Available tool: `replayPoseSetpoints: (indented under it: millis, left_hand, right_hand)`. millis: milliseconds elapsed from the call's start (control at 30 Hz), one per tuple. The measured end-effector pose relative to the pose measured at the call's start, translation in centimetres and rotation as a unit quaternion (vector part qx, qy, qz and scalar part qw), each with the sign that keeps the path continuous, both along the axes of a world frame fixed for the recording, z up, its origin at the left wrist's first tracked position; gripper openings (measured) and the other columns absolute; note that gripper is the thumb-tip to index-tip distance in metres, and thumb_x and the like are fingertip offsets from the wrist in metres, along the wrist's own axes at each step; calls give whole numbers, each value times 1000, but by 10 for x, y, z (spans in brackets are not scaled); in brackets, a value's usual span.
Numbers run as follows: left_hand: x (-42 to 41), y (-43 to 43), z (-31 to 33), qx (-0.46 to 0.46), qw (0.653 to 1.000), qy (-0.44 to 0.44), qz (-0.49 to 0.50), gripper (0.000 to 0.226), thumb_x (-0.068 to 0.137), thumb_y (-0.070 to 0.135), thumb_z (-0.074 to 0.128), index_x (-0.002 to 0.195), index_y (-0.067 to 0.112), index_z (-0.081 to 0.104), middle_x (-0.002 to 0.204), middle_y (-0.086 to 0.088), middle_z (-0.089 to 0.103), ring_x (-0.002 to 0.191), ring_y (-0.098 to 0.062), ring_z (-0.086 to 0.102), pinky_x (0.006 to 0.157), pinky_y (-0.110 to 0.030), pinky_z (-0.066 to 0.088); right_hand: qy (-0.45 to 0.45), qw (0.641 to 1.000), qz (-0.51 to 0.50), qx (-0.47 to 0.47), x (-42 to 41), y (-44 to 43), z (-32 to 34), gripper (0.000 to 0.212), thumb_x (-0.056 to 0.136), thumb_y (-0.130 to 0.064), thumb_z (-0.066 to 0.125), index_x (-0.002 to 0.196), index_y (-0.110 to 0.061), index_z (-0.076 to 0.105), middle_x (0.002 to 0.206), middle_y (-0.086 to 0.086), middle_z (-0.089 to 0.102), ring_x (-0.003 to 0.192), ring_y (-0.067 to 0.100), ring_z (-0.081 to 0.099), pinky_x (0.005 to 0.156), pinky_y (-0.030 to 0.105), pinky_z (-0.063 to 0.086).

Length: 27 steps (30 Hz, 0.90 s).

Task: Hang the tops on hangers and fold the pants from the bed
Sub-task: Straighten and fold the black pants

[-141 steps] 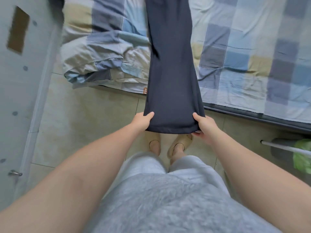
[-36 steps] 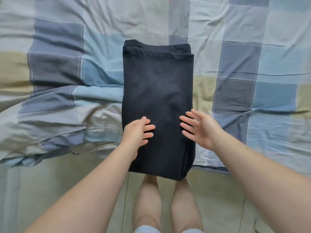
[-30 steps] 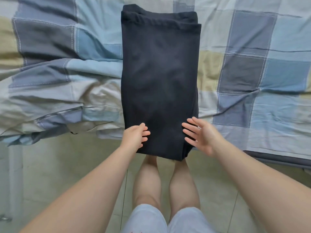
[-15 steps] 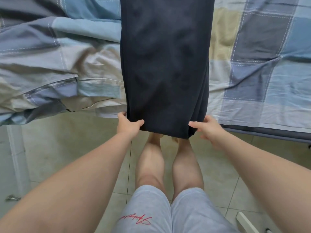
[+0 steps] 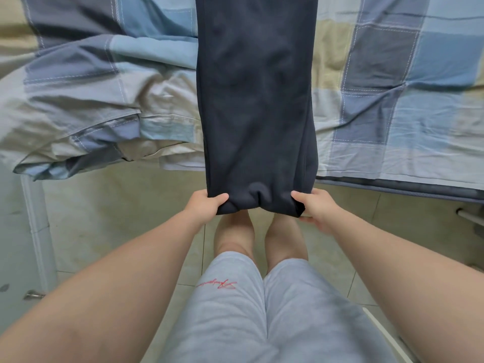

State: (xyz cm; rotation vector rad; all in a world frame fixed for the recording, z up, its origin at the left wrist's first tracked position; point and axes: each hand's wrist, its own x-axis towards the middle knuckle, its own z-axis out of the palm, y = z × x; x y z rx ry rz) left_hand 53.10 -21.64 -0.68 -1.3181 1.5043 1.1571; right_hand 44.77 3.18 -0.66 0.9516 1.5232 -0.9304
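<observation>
Left hand [image 5: 207,203] and right hand [image 5: 315,208] each pinch a near corner of the dark pants [image 5: 256,100], which stretch away from them across the bed [image 5: 392,74], likely ready for the next fold.

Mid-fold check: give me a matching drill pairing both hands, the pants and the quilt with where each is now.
1 left hand
2 right hand
3 dark pants
4 bunched quilt

A heaped left of the pants
B grips the pants' near right corner
C draped over the bed edge
D grips the pants' near left corner

Pairs: 1-D, 2-B, 3-C, 4-A
</observation>
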Motion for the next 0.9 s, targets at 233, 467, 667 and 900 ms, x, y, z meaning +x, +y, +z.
replayPoseSetpoints:
  millis: [233, 467, 667, 900]
  left_hand:
    - [6, -4, 74, 65, 994, -79, 40, 25, 94, 33, 68, 113, 17, 65, 99, -1, 73, 83, -17, 71, 62, -25, 50]
    - [-10, -2, 158, 100, 984, -110, 97, 28, 89, 31, 74, 106, 14, 60, 78, -2, 66, 56, -13, 61, 50, -21, 40]
    - [-56, -15, 205, 80, 986, -53, 138, 26, 87, 43, 70, 99, 21, 62, 69, 1, 62, 49, -12, 60, 43, -20, 41]
    - [-133, -27, 227, 79, 973, 15, 217, 19, 90, 41, 59, 86, 22, 59, 50, 7, 52, 54, -10, 55, 49, -20, 37]
  right_hand:
    - [-31, 997, -69, -29, 8, 32, 67, 21, 97, -18, 65, 117, -12, 66, 113, 7, 74, 101, 26, 71, 75, 41, 62]
    - [-50, 988, -144, -20, 3, 36, 145, 17, 96, -10, 61, 112, -6, 64, 108, 12, 73, 89, 27, 73, 67, 38, 60]
    - [-6, 975, -217, -54, -35, 26, 191, 18, 101, -14, 53, 118, -11, 60, 110, 7, 70, 81, 23, 72, 59, 34, 58]
    - [44, 961, -265, -69, -103, 2, 216, 11, 101, -21, 50, 104, -13, 58, 69, 5, 60, 55, 17, 60, 65, 35, 56]
